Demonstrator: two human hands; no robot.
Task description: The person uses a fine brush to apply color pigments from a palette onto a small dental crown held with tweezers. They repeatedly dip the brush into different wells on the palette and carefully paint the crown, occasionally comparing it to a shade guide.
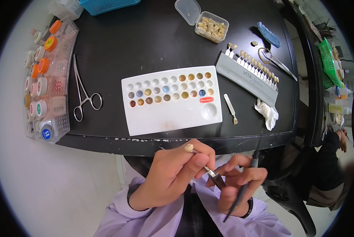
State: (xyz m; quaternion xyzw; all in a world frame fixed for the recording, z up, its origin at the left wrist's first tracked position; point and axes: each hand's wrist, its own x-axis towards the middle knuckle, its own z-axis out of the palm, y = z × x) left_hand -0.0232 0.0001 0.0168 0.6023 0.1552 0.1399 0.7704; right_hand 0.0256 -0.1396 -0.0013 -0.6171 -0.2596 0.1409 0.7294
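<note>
My left hand is closed in a pinch over the near edge of the table. At its fingertips sits a small cream-coloured tooth crown on the end of a thin metal tool. That tool runs out between my fingers toward a dark, wider part. My right hand is closed beside it, with its fingers curled around a slim dark brush-like stick. The dark part of the metal tool reaches my right fingers; whether they grip it too is unclear. A white mixing palette with coloured wells lies just beyond both hands.
Scissor-handled forceps lie left of the palette, near stacked clear boxes and jars. Rightward are a shade guide, a loose shade tab, a crumpled tissue and scissors. An open box of teeth stands behind.
</note>
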